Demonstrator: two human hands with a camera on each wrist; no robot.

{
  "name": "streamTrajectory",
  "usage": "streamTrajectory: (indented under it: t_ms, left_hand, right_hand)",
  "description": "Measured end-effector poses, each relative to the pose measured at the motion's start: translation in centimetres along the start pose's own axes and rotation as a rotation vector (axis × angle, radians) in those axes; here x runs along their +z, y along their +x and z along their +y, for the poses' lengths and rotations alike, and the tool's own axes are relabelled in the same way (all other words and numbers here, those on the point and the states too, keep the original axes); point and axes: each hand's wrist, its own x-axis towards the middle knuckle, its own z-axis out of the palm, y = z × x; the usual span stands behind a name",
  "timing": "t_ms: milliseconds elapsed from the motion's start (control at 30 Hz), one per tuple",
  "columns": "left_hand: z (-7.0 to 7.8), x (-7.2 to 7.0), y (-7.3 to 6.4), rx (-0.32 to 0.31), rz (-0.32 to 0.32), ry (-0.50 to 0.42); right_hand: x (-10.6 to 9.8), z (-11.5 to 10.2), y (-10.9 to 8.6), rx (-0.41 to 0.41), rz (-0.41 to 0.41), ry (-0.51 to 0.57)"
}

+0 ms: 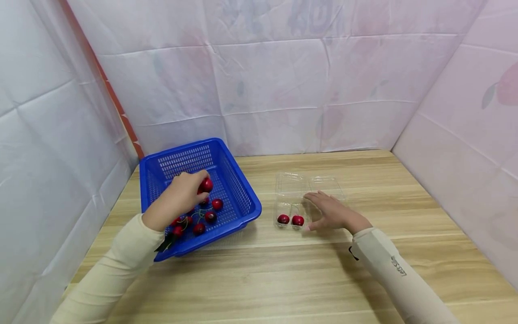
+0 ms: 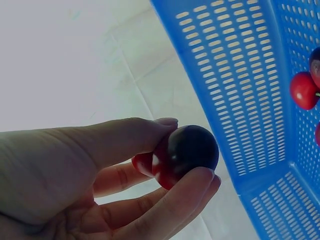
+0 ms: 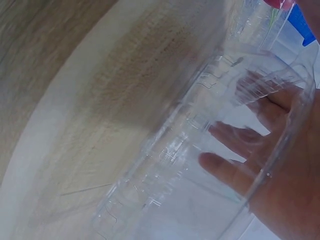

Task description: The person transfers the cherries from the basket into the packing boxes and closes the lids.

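Observation:
Above the blue basket (image 1: pixel 251 211), my left hand (image 1: pixel 180 198) pinches a dark red cherry (image 2: pixel 189 152) between thumb and fingers. Behind it, in the left wrist view, a second red cherry (image 2: pixel 142 164) shows partly in the same grip. My right hand (image 1: pixel 332 213), palm down with fingers stretched out, is at the right side of a clear plastic box (image 1: pixel 292 198). Through clear plastic (image 3: pixel 175 150) the right wrist view shows its fingers; whether they touch it I cannot tell. Two cherries (image 1: pixel 297 220) sit side by side in the box's front compartments.
Several more cherries (image 1: pixel 210 217), some with green stems, lie in the basket, with dark leaves (image 1: pixel 165 243) at its front left. More clear plastic (image 1: pixel 325 183) lies behind my right hand. White sheeting (image 1: pixel 267 90) walls the wooden table (image 1: pixel 259 283) at the back and sides.

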Motion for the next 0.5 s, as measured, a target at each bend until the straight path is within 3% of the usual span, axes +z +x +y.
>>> streamTrajectory:
  t_ms: [233,500]
  left_hand:
    - [0.1,-0.4,-0.8,0.017,0.052,-0.013]
    - [0.4,-0.4,-1.6,0.036,0.052,-0.024]
  right_hand:
    - [0.0,-0.1,-0.1,0.009,-0.005,0.009]
    - [0.0,-0.1,-0.1,-0.009,0.000,0.000]
